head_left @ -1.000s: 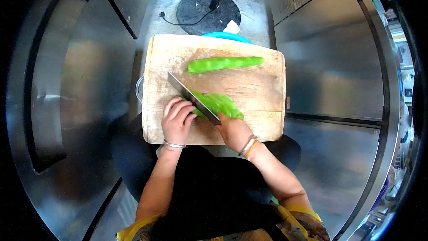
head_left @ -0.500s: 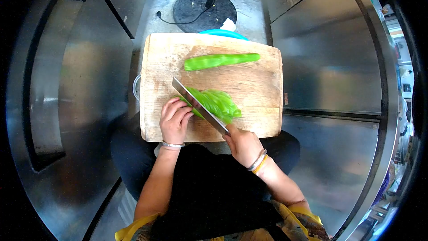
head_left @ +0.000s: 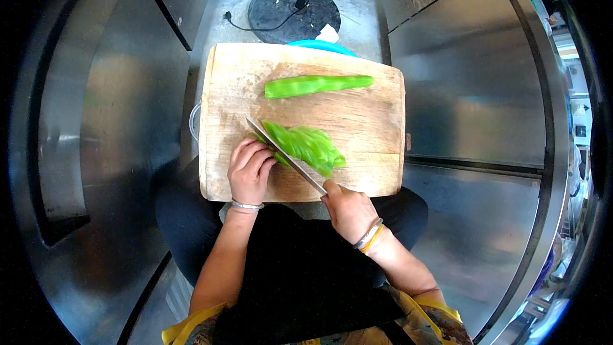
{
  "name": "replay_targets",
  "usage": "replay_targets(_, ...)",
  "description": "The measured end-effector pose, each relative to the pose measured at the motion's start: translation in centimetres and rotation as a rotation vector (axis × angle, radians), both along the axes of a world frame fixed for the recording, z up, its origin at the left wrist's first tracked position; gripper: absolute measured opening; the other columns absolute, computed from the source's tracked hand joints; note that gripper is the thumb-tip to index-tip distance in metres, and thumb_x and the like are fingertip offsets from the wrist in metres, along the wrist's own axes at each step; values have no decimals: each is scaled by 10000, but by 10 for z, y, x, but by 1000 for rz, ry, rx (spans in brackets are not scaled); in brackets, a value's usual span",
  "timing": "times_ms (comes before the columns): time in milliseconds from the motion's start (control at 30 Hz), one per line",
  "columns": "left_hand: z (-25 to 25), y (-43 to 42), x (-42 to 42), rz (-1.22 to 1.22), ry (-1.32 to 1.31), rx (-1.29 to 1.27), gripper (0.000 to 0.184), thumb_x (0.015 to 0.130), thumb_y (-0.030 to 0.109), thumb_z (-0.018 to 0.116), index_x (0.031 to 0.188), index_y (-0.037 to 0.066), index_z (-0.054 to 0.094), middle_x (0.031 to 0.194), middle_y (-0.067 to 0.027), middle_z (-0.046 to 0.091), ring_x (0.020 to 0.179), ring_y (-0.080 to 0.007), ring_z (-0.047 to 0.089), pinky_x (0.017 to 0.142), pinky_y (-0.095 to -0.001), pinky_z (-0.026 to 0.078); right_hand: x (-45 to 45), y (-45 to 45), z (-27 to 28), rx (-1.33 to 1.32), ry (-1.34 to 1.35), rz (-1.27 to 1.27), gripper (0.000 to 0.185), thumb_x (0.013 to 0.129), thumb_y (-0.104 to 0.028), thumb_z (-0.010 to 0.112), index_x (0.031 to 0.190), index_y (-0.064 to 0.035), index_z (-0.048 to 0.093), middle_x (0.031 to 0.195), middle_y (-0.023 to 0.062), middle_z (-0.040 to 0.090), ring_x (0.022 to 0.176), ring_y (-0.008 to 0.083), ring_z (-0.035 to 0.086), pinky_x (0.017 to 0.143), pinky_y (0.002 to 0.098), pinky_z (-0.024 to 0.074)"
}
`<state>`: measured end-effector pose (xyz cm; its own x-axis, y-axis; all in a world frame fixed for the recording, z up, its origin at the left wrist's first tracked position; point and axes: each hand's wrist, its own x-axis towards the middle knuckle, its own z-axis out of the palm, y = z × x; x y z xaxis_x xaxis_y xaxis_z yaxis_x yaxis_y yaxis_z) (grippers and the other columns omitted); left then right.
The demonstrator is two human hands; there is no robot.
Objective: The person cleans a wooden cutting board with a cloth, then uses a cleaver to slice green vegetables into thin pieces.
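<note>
My right hand [head_left: 350,212] grips the handle of a broad kitchen knife [head_left: 295,165], its blade slanting up and left across the board. Curled fingers of my left hand [head_left: 249,171] press on a green piece of peeled celtuce [head_left: 280,159], close beside the blade; most of that piece is hidden under the fingers and knife. On the blade's other side, thin celtuce slices [head_left: 310,144] lie fanned in an overlapping heap. A whole peeled celtuce stem [head_left: 319,85] rests farther back. All of it is on a wooden cutting board [head_left: 223,99].
The board sits over my lap, with a blue rim [head_left: 322,45] showing past its far edge. Beyond stands a round black base [head_left: 274,9] with a pole and a cable [head_left: 246,27]. Steel cabinets [head_left: 472,89] flank both sides.
The knife blade has turned more edge-on, with its tip slightly lower, and a little more of the slices shows beside it. My left hand stays almost in place.
</note>
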<state>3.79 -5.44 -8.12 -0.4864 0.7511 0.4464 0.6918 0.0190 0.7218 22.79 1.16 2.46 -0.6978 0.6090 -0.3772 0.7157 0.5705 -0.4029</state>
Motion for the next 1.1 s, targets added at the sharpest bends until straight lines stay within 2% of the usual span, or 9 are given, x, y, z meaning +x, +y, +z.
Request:
replay_targets(233,-1,1,1,9,-43,-14,146,670,17,705,805,24,650,929,-94,632,995,-315,576,874,-405,458,-5,5,-3,-41,-58,27,181,835,-38,505,1009,-42,452,772,206,644,702,398,640,615,496,517)
replay_targets(300,-2,1,1,2,-52,-25,155,664,10,712,808,23,656,937,-100,635,997,-319,574,878,-407,458,-4,5,-12,-29,57,-6,156,890,-120,551,993,-36,469,719,218,608,677,424,603,596,500,481)
replay_targets(500,-1,2,1,6,-37,3,154,672,22,707,816,25,653,915,-90,626,986,-305,581,871,-395,459,-34,16,-44,5,-41,16,195,888,-149,563,1011,-17,488,678,223,608,649,413,612,569,494,479)
replay_targets(600,1,1,1,-3,-51,-1,157,673,23,708,821,24,654,921,-90,628,990,-305,583,871,-393,462,-35,26,-48,-14,42,6,220,884,-162,574,1027,-16,494,654,224,597,634,418,605,561,495,478)
replay_targets(733,-1,1,0,-1,-54,-10,171,668,16,710,829,22,653,926,-92,630,998,-304,586,868,-394,469,-22,19,-28,-1,183,-46,207,888,-166,571,1009,-21,487,686,235,594,655,426,600,572,498,477)
replay_targets(1000,-2,1,3,50,-84,26,193,646,11,726,820,12,643,931,-100,624,989,-306,589,861,-392,472,-6,2,-2,-55,60,-63,195,893,-162,563,1010,-36,470,744,225,610,694,434,600,610,512,480)
replay_targets(1100,-2,0,2,19,-86,0,193,662,-1,728,835,9,644,983,-115,632,1001,-316,589,882,-399,468,-7,1,-2,-45,44,-68,191,892,-161,562,1003,-37,469,750,222,613,701,433,602,611,509,483)
